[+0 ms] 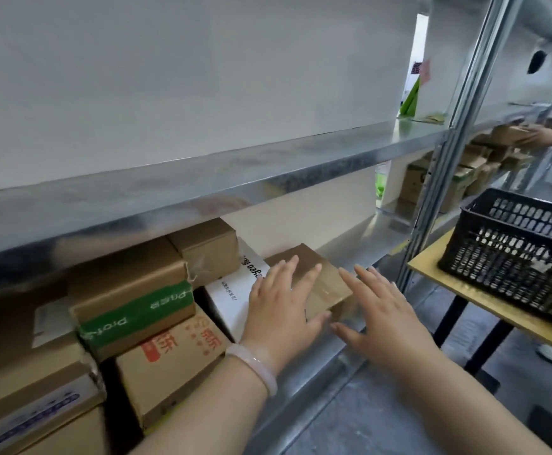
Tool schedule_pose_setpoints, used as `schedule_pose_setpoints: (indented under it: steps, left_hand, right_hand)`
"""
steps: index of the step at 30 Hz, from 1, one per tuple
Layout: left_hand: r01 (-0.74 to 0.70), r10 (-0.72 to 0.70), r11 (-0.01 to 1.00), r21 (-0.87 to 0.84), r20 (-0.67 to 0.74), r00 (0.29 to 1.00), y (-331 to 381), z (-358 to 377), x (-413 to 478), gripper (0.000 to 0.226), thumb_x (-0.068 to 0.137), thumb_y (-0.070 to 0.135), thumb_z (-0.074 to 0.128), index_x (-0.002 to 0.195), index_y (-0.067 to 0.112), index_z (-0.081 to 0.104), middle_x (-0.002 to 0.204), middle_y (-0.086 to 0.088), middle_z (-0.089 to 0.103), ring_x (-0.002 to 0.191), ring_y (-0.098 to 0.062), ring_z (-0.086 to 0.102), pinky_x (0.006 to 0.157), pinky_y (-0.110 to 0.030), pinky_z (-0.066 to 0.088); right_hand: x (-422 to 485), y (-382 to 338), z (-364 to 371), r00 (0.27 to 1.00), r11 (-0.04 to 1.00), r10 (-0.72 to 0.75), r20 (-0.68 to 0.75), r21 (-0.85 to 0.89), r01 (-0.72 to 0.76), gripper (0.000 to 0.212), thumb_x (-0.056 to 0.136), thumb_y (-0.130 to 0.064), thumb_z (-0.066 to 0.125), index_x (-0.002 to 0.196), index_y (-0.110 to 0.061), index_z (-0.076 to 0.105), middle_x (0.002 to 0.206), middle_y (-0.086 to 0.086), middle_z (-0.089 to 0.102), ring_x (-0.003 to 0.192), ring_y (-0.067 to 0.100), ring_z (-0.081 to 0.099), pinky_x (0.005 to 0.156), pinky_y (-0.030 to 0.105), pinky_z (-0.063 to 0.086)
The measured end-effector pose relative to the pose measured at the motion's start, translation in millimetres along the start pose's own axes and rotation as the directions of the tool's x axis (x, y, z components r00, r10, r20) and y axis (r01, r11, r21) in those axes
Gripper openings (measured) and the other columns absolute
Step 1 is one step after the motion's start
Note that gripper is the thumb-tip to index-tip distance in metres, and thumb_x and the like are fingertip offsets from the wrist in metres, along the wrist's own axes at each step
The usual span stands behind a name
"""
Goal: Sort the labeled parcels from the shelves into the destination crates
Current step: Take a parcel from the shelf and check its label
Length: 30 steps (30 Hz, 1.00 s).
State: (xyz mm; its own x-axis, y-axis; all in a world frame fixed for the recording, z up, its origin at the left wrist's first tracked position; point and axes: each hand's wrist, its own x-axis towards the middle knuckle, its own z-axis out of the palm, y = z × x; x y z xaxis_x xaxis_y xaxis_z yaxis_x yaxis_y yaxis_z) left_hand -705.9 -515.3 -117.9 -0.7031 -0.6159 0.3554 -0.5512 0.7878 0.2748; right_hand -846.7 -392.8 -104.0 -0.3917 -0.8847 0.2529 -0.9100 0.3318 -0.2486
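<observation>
Head view, wide-angle, edges bent + blurry. L hand (281,310) lies flat on top of a brown parcel (320,274), fingers (287,267) straight and slightly spread, thumb along its near edge. R hand (386,320) is just right of the parcel, fingers (363,274) straight, fanned wide, holding nothing; can't tell if they touch the parcel's side. Parcel sits on the lower shelf (366,238) at the right end of the row. Approx half its top is covered by the L hand, and no label shows. Glossy clear tape runs across the cardboard.

Left of the L fingers: white box (228,290) w/ black print, partly hidden by the hand, text too blurred to read. Further left, stacked cardboard boxes, incl. a green-taped box (137,307) and a red-print box (173,353); the lowest are cut by the frame edge. Pale smooth bangle (258,366) on the L wrist.

Above the fingers: upper shelf (202,182), galvanised metal, dull + mottled. Right of the R fingers: black plastic lattice crate (511,244) on a yellow tabletop (429,257) w/ black legs; contents hard to make out. Far beyond, another person's hand (543,136) on small cartons, blurred. Grey floor (343,428), white wall (169,77).
</observation>
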Motion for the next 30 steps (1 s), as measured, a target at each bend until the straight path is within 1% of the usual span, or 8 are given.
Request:
schedule_pose_setpoints:
  steps: [9, 12, 15, 20, 22, 25, 28, 30]
  left_hand:
    - [-0.025, 0.023, 1.0, 0.018, 0.1, 0.995, 13.3, 39.8, 70.2, 0.077, 0.088, 0.061, 0.055, 0.154, 0.046, 0.017, 0.166, 0.001, 0.011, 0.15, -0.019, 0.011, 0.122, -0.044, 0.011]
    - [0.028, -0.025, 0.999, -0.034, 0.105, 0.994, 18.7, 50.4, 85.8, 0.08, 0.087, 0.062, 0.054, 0.154, 0.045, 0.015, 0.165, 0.002, 0.013, 0.15, -0.019, 0.01, 0.121, -0.044, 0.012]
    - [0.054, -0.051, 0.998, -0.033, 0.095, 0.994, 32.0, 62.3, 101.3, 0.079, 0.087, 0.059, 0.054, 0.154, 0.045, 0.014, 0.165, 0.003, 0.014, 0.15, -0.019, 0.01, 0.121, -0.045, 0.012]
    - [0.227, -0.226, 0.974, -0.009, 0.049, 0.973, 45.0, 84.8, 128.3, 0.075, 0.088, 0.055, 0.052, 0.153, 0.044, 0.017, 0.164, 0.0, 0.017, 0.15, -0.023, 0.013, 0.12, -0.047, 0.016]
    - [0.312, -0.311, 0.95, -0.006, 0.057, 0.949, 49.8, 98.9, 137.5, 0.074, 0.089, 0.057, 0.05, 0.153, 0.043, 0.017, 0.164, 0.0, 0.015, 0.15, -0.022, 0.012, 0.12, -0.047, 0.016]
    - [0.444, -0.436, 0.896, -0.018, 0.162, 0.885, 53.1, 126.7, 146.2, 0.072, 0.091, 0.057, 0.049, 0.154, 0.043, 0.015, 0.166, 0.002, 0.008, 0.151, -0.02, 0.006, 0.121, -0.044, 0.012]
    - [0.615, -0.589, 0.788, -0.035, 0.248, 0.769, 45.7, 149.1, 149.4, 0.072, 0.095, 0.056, 0.048, 0.155, 0.043, 0.011, 0.167, 0.003, 0.0, 0.152, -0.022, 0.0, 0.121, -0.043, 0.009]
    - [0.694, -0.664, 0.72, -0.032, 0.262, 0.7, 40.4, 159.5, 148.8, 0.072, 0.095, 0.057, 0.047, 0.155, 0.043, 0.009, 0.167, 0.004, -0.003, 0.152, -0.023, -0.002, 0.121, -0.044, 0.007]
  right_hand:
    - [55.2, 60.7, 15.0, 0.996, 0.997, 0.073, 0.045, 0.022, -0.074, 0.086, 0.086, -0.06, 0.058, 0.154, -0.037, 0.01, 0.162, -0.008, 0.009, 0.149, 0.011, 0.0, 0.122, 0.038, 0.007]
    - [80.7, 79.1, 25.9, 0.994, 0.996, 0.06, 0.086, 0.056, -0.065, 0.085, 0.087, -0.057, 0.059, 0.154, -0.037, 0.011, 0.162, -0.008, 0.008, 0.149, 0.011, 0.0, 0.122, 0.037, 0.007]
    - [110.2, 97.4, 40.5, 0.981, 0.994, 0.049, 0.186, 0.084, -0.066, 0.083, 0.088, -0.048, 0.059, 0.154, -0.037, 0.01, 0.163, -0.007, 0.006, 0.149, 0.013, 0.001, 0.12, 0.036, 0.009]
    - [164.1, 134.2, 62.1, 0.951, 0.991, -0.061, 0.303, 0.134, 0.021, 0.081, 0.089, -0.042, 0.061, 0.154, -0.037, 0.013, 0.162, -0.007, 0.01, 0.149, 0.013, 0.005, 0.118, 0.033, 0.012]
    - [187.5, 147.9, 71.3, 0.936, 0.981, -0.111, 0.335, 0.187, 0.05, 0.078, 0.09, -0.044, 0.06, 0.154, -0.035, 0.017, 0.162, -0.005, 0.014, 0.149, 0.013, 0.008, 0.117, 0.032, 0.014]
    - [215.9, 164.6, 90.8, 0.905, 0.966, -0.15, 0.398, 0.254, 0.049, 0.078, 0.089, -0.05, 0.061, 0.154, -0.031, 0.02, 0.161, -0.003, 0.019, 0.147, 0.014, 0.014, 0.116, 0.03, 0.015]
    - [230.9, 177.5, 118.2, 0.853, 0.945, -0.18, 0.491, 0.326, 0.012, 0.087, 0.085, -0.05, 0.067, 0.154, -0.025, 0.021, 0.158, 0.002, 0.027, 0.145, 0.018, 0.023, 0.117, 0.032, 0.022]
    - [236.8, 184.4, 135.9, 0.817, 0.92, -0.17, 0.551, 0.385, -0.069, 0.094, 0.081, -0.05, 0.072, 0.154, -0.021, 0.02, 0.156, 0.005, 0.03, 0.143, 0.02, 0.028, 0.114, 0.031, 0.025]
